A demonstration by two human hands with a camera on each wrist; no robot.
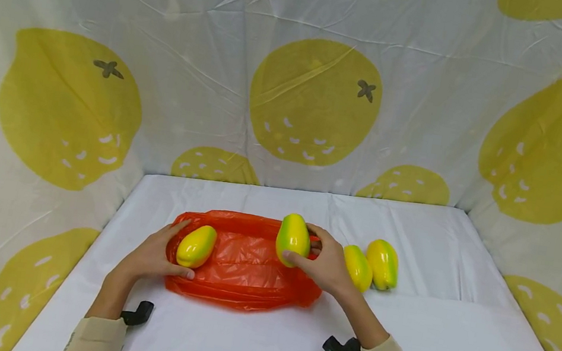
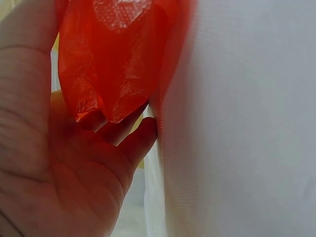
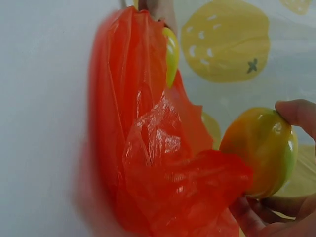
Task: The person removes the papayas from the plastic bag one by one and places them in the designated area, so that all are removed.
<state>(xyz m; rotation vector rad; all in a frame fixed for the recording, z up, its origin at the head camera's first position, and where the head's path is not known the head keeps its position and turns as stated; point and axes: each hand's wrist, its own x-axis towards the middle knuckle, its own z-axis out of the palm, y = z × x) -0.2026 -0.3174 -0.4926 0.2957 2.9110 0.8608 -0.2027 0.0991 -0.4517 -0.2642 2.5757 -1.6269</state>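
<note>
An orange-red plastic bag (image 1: 242, 297) lies with its mouth spread on the white table. One glossy yellow papaya (image 1: 196, 246) sits inside its left end. The left hand (image 1: 154, 253) holds that end of the bag, thumb along the near rim and fingers at the far side; in the left wrist view the bag's film (image 2: 116, 59) hangs between thumb and fingers. Above the bag's right end, the right hand (image 1: 325, 261) grips a yellow-green papaya (image 1: 293, 239). The right wrist view shows this papaya (image 3: 261, 150) between thumb and fingers, beside the bag's crumpled edge (image 3: 197, 182).
Two more papayas, one (image 1: 357, 268) and another (image 1: 383, 264), lie side by side on the white table cloth (image 1: 430, 340), right of the bag and close to the right hand. A lemon-print curtain (image 1: 419, 111) encloses the back and sides.
</note>
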